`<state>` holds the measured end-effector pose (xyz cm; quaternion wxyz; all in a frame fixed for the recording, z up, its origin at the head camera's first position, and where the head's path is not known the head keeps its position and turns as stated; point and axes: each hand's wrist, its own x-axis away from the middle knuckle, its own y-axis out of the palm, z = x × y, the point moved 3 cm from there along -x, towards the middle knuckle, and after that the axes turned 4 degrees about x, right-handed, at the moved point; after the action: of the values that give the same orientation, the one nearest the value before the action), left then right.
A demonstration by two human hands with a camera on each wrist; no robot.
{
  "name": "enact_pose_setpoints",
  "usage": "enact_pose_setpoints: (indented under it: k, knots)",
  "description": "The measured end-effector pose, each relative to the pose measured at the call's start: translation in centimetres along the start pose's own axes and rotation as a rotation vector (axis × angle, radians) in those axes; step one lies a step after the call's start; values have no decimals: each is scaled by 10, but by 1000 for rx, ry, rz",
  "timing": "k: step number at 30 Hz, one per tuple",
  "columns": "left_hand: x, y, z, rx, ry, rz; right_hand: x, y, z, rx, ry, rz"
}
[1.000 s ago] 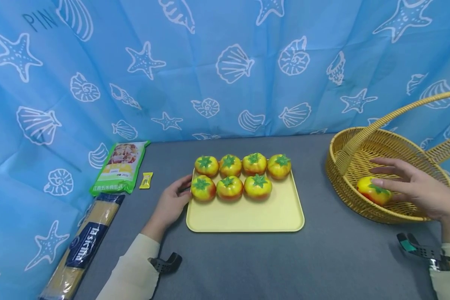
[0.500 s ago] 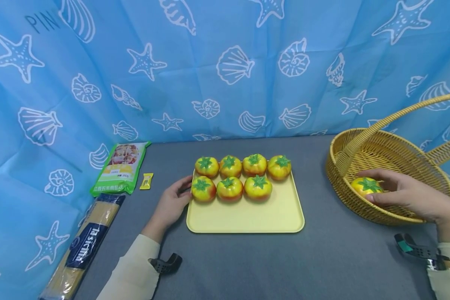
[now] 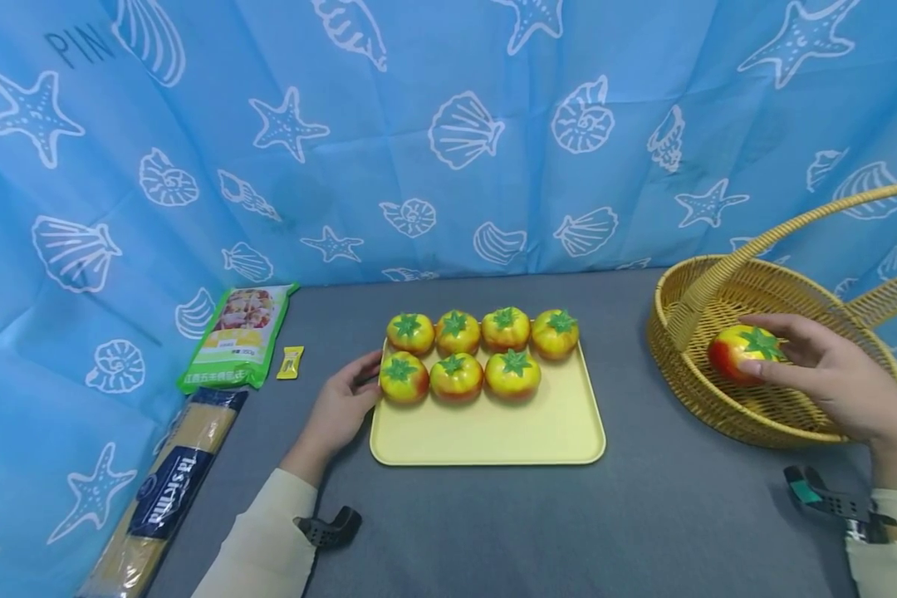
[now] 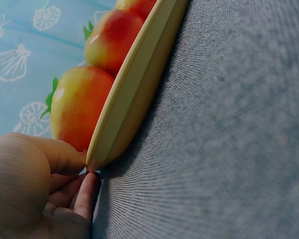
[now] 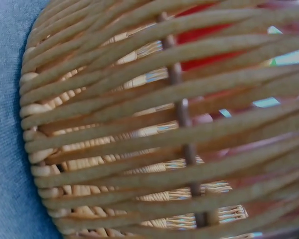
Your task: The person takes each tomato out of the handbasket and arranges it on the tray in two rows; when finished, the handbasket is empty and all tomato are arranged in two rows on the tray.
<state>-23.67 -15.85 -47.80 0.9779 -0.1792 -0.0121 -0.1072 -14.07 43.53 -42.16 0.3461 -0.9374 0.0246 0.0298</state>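
Note:
In the head view my right hand (image 3: 845,378) holds a red-and-yellow tomato (image 3: 734,357) with a green leafy top, inside the wicker basket (image 3: 665,357) at the right. Thumb and fingers lie around its right side. The right wrist view shows mostly woven basket wall (image 5: 109,119), with red patches behind the gaps. My left hand (image 3: 344,407) pinches the left rim of a pale yellow tray (image 3: 493,436), thumb on the tomato side and fingertips below the rim in the left wrist view. Several similar tomatoes (image 3: 456,378) stand in two rows toward the tray's back.
At the left lie a green-edged food packet (image 3: 241,336), a small yellow sachet (image 3: 290,363) and a long pack of pasta (image 3: 175,490). The basket's tall handle (image 3: 777,237) arches over it. A blue shell-patterned curtain (image 3: 419,141) hangs behind the grey table.
My right hand first moved left with the tomato toward the basket's near-left wall, then back right and up, with the tomato turned to show more red. My left hand stays at the tray.

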Motion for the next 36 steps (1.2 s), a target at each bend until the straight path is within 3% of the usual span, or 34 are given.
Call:
enact_pose_setpoints:
  k: [8,19,30,36]
  knots:
    - [0,-1,-1,2,2,-10,4,0,-8,-17,-14,96]
    - [0,0,0,7,-1,-5,12,-13,-40,-92,-168,175]
    - [-2,-2,-5,20,16,-8,18,-10,-74,-179,-300,94]
    - [-3,-1,-5,15,13,-6,22,0,-93,-149,-283,37]
